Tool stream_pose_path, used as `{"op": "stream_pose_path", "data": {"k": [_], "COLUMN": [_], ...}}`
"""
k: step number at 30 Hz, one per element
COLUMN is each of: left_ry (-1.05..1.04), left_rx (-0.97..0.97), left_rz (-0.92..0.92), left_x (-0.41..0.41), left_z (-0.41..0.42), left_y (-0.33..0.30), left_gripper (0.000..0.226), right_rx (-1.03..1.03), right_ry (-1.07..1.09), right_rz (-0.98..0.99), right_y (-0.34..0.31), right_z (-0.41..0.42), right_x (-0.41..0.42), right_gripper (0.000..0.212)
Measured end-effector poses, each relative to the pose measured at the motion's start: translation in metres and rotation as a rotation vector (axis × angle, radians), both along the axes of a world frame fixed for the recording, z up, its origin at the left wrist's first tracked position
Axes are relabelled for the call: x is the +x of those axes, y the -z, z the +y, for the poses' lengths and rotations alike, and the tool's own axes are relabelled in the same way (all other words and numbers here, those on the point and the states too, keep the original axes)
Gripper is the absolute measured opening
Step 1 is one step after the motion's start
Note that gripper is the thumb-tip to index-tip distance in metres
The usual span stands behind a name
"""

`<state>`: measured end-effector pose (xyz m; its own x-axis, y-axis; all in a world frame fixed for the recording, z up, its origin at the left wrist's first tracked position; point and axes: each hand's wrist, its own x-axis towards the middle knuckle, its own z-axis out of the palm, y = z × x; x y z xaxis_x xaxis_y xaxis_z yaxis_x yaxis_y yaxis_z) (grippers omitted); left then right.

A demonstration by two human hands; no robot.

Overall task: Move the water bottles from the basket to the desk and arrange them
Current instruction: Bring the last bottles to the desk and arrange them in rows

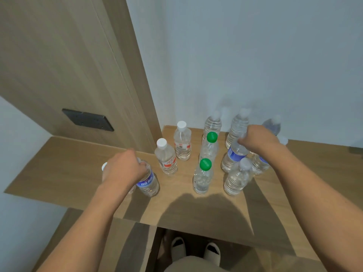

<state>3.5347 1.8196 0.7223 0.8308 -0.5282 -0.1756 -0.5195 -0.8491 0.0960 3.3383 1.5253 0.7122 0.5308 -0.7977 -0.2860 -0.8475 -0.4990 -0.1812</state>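
- The left hand (125, 167) is wrapped over the top of a clear blue-labelled plastic bottle (148, 181), apparently standing it at the row's left end.
- The right hand (257, 140) clasps another blue-labelled bottle (234, 154) among upright bottles on the wooden desk (68, 173), probably straightening the cluster.

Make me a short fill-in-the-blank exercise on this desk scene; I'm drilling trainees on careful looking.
1. Two bottles in the middle of the desk have ___ caps.
2. The left hand grips a bottle with a ___ label.
3. The right hand is closed over the ___ of a blue-labelled bottle.
4. Below the desk edge, the person's two ___ show on the floor.

Missing words: green; blue; top; slippers
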Motion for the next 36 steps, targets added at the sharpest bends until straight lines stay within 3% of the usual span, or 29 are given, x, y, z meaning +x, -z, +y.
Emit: {"op": "stream_pose_path", "data": {"k": [11,17,25,36], "left_ry": [0.101,0.130,0.192,0.306], "left_rx": [-0.182,-0.307,-0.349,-0.226], "left_rz": [-0.323,-0.359,-0.374,-0.219], "left_x": [0.001,-0.004,0.010,0.049], "left_z": [-0.037,-0.079,-0.143,-0.203], "left_y": [-0.171,-0.217,-0.228,-0.174], "left_gripper": [0.024,0.025,0.032,0.016], "right_rx": [-0.219,-0.337,-0.338,-0.238], "right_ry": [-0.069,-0.126,-0.126,-0.074], "right_rz": [-0.099,-0.249,-0.397,-0.414], "right_y": [-0.120,-0.184,-0.232,-0.172], "right_z": [0.002,-0.011,-0.031,-0.051], "right_x": [-0.003,0.014,0.070,0.131], "right_gripper": [0.038,0.029,0.034,0.039]}}
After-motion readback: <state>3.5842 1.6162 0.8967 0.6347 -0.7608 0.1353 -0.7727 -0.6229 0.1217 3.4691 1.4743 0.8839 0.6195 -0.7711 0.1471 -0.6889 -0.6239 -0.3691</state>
